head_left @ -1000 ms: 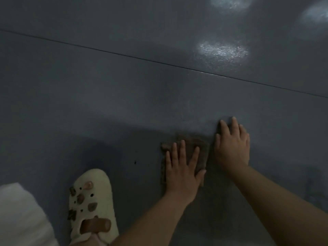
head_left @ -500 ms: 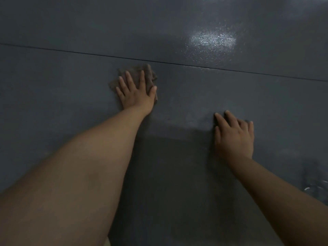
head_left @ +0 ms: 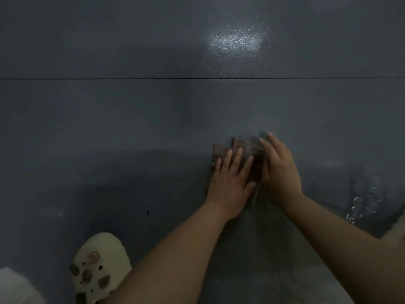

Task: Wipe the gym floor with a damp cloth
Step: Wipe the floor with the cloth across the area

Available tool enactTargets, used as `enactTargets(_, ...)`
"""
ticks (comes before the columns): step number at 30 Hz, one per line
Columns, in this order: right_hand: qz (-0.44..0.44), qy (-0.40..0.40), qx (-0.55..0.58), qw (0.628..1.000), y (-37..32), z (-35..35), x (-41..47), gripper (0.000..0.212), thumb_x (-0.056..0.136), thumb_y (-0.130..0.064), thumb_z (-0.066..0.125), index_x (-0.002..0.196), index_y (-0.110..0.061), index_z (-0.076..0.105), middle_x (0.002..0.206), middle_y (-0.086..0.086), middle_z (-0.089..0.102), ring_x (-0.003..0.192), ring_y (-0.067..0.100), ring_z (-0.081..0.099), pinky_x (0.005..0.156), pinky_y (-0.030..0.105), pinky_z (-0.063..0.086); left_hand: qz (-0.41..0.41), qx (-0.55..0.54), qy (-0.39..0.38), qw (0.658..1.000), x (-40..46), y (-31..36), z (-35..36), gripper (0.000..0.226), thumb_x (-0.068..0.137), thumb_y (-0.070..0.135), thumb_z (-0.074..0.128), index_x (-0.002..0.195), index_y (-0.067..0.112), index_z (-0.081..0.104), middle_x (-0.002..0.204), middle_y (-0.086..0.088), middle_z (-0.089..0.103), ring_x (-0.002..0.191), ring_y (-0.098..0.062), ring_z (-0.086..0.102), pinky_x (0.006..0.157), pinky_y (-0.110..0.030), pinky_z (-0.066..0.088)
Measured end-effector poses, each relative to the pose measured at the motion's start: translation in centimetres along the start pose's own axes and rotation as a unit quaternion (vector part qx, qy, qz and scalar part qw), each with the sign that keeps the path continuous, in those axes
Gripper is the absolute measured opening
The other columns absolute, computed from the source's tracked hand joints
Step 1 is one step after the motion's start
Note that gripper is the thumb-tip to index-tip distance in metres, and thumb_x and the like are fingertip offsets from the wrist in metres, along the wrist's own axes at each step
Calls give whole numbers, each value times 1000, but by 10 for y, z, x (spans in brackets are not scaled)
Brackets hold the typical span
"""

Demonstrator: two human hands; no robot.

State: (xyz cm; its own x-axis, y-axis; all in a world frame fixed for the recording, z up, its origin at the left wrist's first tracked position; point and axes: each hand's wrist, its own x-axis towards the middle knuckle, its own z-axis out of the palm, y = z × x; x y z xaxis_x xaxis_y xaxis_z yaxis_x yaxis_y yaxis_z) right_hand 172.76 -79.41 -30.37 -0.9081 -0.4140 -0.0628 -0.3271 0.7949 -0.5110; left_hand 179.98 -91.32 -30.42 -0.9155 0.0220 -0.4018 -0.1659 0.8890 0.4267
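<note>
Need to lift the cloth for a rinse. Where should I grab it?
Likely the far edge of the cloth: it shows bare beyond the left hand, which lies flat on it. The right hand covers its right side, so come from ahead.

Bare to past the elbows: 2 forearms, no sleeves, watch or rings on left hand (head_left: 230, 185) or right hand (head_left: 281, 170). On 1 foot, a cream perforated clog (head_left: 99, 267) studded with small brownish charms. White garment (head_left: 15, 288) at lower left corner.
</note>
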Motion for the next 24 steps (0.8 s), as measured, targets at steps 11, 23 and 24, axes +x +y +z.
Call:
enactTargets(11, -32, -157, -214, 964, -66, 53, 0, 78, 80, -72, 13, 149, -36, 20, 159, 14, 7, 141, 46, -8, 105, 60, -19, -189, -99, 180, 960, -8, -66, -38, 53, 93, 3, 47, 144, 4, 32, 154, -14, 24, 141, -30, 19, 114, -29, 9)
enactTargets(23, 56, -80, -215, 972, 27, -3, 87, 55, 94, -58, 32, 146, -46, 18, 160, -5, 3, 146, 33, -1, 114, 56, 2, -170, 18, -3, 985, -9, -8, -25, 110, 77, 65, 60, 152, 20, -6, 157, -11, -13, 146, -27, -7, 117, -38, 1)
enactTargets(24, 105, -66, -208, 970, 45, -13, 84, 55, 94, -58, 32, 146, -47, 18, 160, -5, 3, 146, 33, -2, 115, 55, 2, -176, 48, -41, 982, -9, -4, -25, 120, 71, 69, 63, 151, 21, -12, 156, -12, -19, 145, -27, -12, 117, -39, -2)
